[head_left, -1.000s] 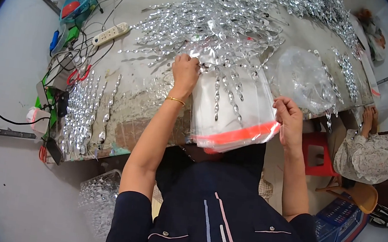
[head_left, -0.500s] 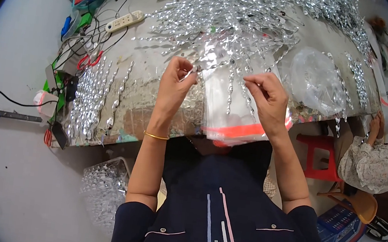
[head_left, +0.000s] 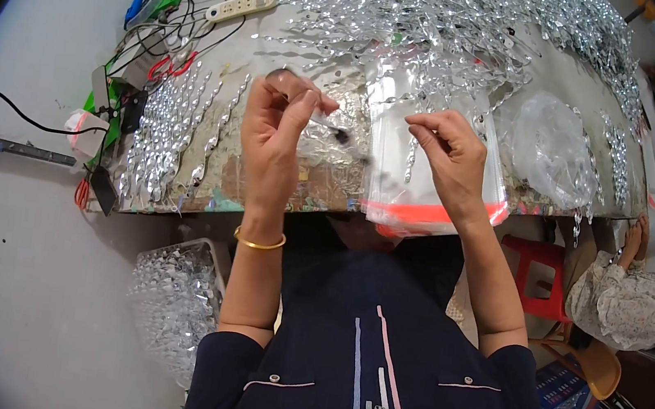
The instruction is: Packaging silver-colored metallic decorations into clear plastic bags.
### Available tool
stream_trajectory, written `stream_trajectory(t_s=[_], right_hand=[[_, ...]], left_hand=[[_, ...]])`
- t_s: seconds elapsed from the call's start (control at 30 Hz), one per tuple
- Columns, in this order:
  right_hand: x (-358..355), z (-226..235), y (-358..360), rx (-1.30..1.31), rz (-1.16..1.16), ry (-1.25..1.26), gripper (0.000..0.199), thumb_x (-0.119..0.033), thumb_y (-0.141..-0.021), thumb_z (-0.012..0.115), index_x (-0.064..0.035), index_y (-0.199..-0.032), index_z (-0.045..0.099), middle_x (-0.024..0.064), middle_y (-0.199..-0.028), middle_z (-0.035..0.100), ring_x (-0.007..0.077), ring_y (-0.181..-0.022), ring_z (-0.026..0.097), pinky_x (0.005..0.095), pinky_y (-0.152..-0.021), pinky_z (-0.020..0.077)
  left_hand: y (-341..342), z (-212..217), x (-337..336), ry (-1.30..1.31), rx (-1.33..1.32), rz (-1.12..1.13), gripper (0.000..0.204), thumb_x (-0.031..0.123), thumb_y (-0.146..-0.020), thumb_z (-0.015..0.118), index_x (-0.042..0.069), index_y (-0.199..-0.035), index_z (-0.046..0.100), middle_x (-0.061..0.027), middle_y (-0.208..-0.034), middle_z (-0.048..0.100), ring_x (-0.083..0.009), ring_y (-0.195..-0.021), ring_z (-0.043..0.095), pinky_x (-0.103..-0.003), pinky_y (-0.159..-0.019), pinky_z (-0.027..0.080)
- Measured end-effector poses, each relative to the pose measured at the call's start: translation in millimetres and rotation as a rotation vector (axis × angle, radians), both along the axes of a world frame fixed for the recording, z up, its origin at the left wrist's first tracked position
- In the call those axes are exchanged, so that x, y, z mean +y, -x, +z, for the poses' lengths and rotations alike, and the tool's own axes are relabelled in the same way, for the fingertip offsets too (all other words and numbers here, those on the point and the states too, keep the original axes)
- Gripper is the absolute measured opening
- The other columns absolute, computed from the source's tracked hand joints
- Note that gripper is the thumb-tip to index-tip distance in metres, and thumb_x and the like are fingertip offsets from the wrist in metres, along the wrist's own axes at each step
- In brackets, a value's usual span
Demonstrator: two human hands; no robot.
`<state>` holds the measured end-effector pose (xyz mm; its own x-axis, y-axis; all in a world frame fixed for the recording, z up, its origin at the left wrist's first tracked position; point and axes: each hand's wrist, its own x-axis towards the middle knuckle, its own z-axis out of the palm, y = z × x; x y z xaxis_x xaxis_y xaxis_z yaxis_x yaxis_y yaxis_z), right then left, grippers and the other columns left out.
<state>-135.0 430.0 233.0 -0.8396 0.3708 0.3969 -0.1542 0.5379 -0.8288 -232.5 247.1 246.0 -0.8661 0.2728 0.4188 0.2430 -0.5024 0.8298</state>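
Observation:
Raised over the table's near part, my left hand (head_left: 276,123) pinches a short silver strip (head_left: 324,120), blurred by motion, with a dark end pointing right. To its right, my right hand (head_left: 456,159) has thumb and forefinger pressed together above a stack of clear plastic bags (head_left: 472,174) with red-orange edges. Whatever those fingertips hold is too small to make out. Just below them a silver twisted strand (head_left: 410,162) shows against the bags; I cannot tell whether it touches the hand. Beyond both hands spreads a big heap of silver twisted strands (head_left: 468,16).
More strands (head_left: 157,145) lie in rows at the left, near red-handled scissors (head_left: 172,66), cables and a power strip (head_left: 242,7). A crumpled clear bag (head_left: 551,151) lies at right. A bin (head_left: 174,300) stands below. Another person (head_left: 622,293) sits beyond a red stool (head_left: 537,278).
My left hand has moved left, away from my right hand, carrying the strip. Strands that hung between the hands are no longer there. The view has shifted slightly.

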Motion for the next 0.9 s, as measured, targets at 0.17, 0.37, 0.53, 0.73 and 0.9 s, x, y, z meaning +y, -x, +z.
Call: stream_trajectory(t_s=[0.17,0.37,0.53,0.73,0.9], right_hand=[[-2,4,-2,0.028,-0.035,-0.014,0.009,-0.004,-0.084,0.066,-0.0035,-0.092,0.070,0.0018,-0.081,0.060,0.0073,-0.066,0.052,0.0208,-0.059,0.0404],[-4,-4,-4,0.042,-0.097,-0.123,0.009,-0.005,-0.083,0.067,-0.0050,-0.092,0.070,0.0015,-0.081,0.061,0.0071,-0.064,0.053,0.0219,-0.055,0.0402],[3,-15,-6,0.075,-0.145,-0.299,0.009,-0.006,-0.083,0.067,-0.0064,-0.092,0.070,0.0020,-0.081,0.062,0.0093,-0.063,0.055,0.0232,-0.053,0.0413],[5,-20,-6,0.104,-0.184,-0.442,0.010,-0.005,-0.079,0.068,-0.0072,-0.088,0.069,0.0048,-0.081,0.063,0.0178,-0.067,0.062,0.0285,-0.058,0.0474],[3,-20,-6,0.071,-0.200,-0.493,0.009,-0.006,-0.077,0.068,-0.0074,-0.085,0.069,0.0050,-0.079,0.063,0.0208,-0.069,0.063,0.0307,-0.060,0.0487]], left_hand=[[-9,-1,12,0.694,-0.080,-0.181,0.021,0.012,-0.095,0.051,0.002,-0.112,0.056,-0.0037,-0.094,0.064,-0.0068,-0.073,0.056,-0.020,-0.067,0.043],[-19,-69,41,0.346,-0.514,-0.527,0.024,0.016,-0.095,0.053,0.003,-0.115,0.057,-0.0017,-0.094,0.064,-0.0048,-0.079,0.056,-0.019,-0.066,0.044],[-24,-70,50,0.359,-0.516,-0.514,0.023,0.016,-0.095,0.054,0.004,-0.114,0.058,-0.0015,-0.094,0.063,-0.0054,-0.080,0.057,-0.017,-0.065,0.043],[-25,-73,51,0.360,-0.490,-0.491,0.024,0.018,-0.095,0.054,0.004,-0.114,0.058,-0.0014,-0.095,0.062,-0.0048,-0.080,0.055,-0.016,-0.063,0.042],[-26,-75,48,0.303,-0.517,-0.491,0.028,0.020,-0.096,0.054,0.003,-0.117,0.057,-0.0020,-0.096,0.061,-0.0052,-0.080,0.053,-0.017,-0.064,0.042]])
